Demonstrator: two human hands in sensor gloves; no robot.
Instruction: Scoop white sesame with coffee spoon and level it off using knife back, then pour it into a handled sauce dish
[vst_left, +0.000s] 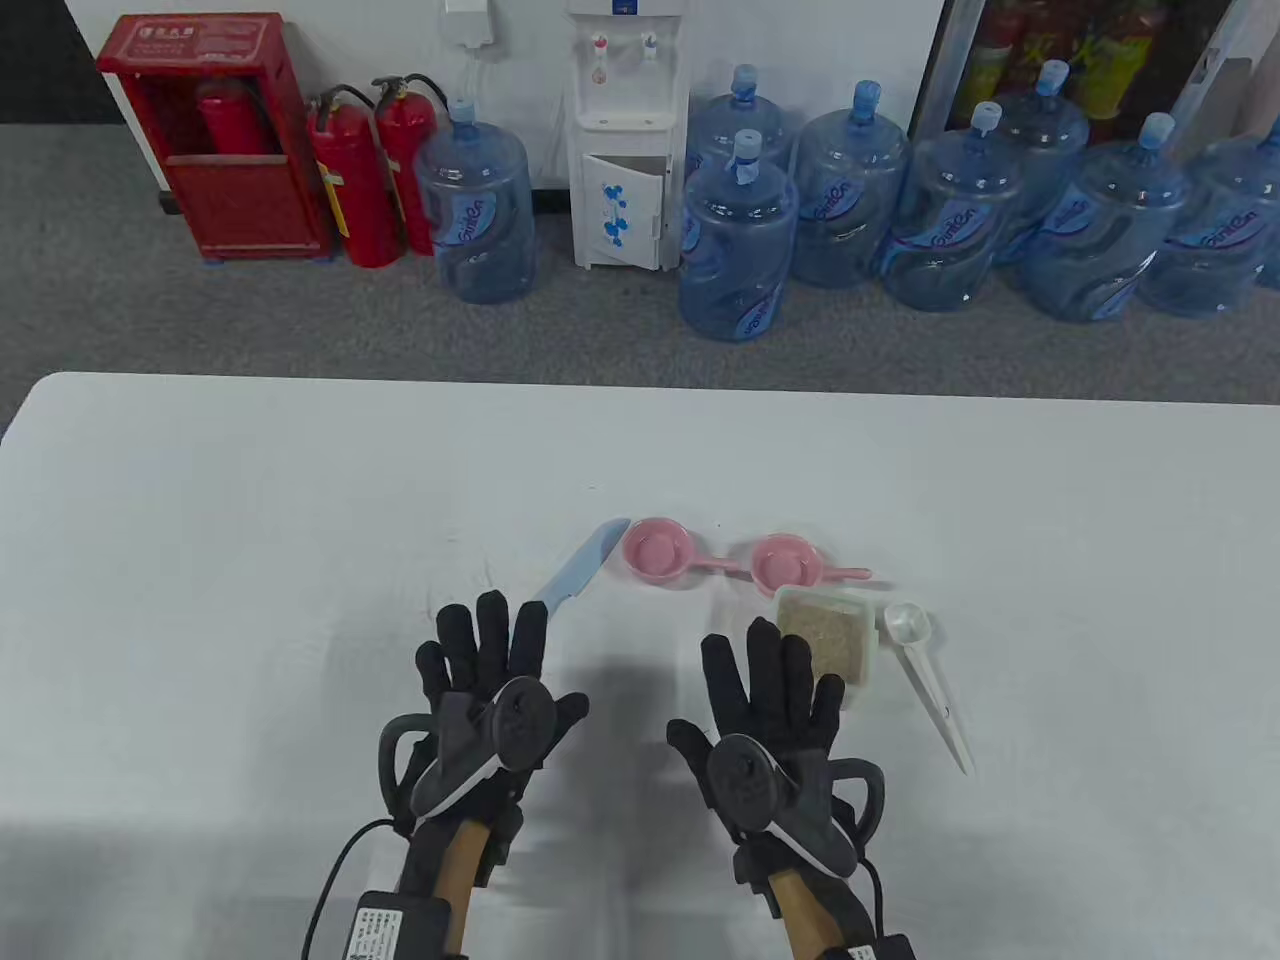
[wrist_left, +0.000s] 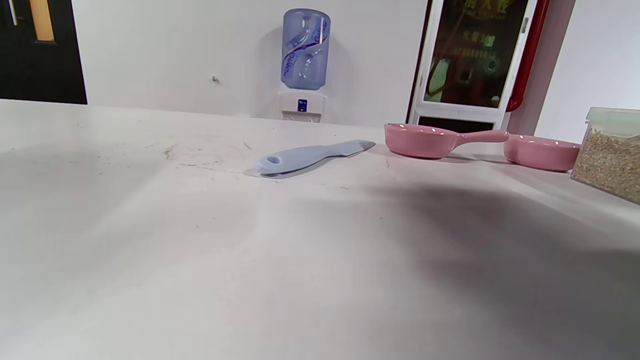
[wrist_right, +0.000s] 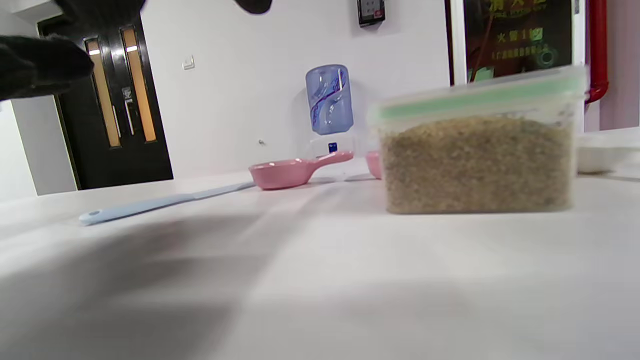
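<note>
A clear tub of sesame (vst_left: 826, 637) (wrist_right: 475, 160) (wrist_left: 610, 152) stands on the white table (vst_left: 250, 560). To its right lies a white coffee spoon (vst_left: 925, 670). Two pink handled sauce dishes (vst_left: 655, 548) (vst_left: 788, 562) (wrist_left: 425, 141) (wrist_right: 290, 172) sit behind it. A light blue knife (vst_left: 582, 570) (wrist_left: 310, 156) (wrist_right: 150, 204) lies left of them. My left hand (vst_left: 490, 650) hovers flat with spread fingers over the knife's handle end, holding nothing. My right hand (vst_left: 775, 670) hovers flat just left of the tub, its fingers straight.
Water jugs (vst_left: 740, 240), a dispenser (vst_left: 625, 135) and red fire extinguishers (vst_left: 365, 180) stand on the floor beyond the table's far edge. Bare tabletop stretches to the left and right of the objects.
</note>
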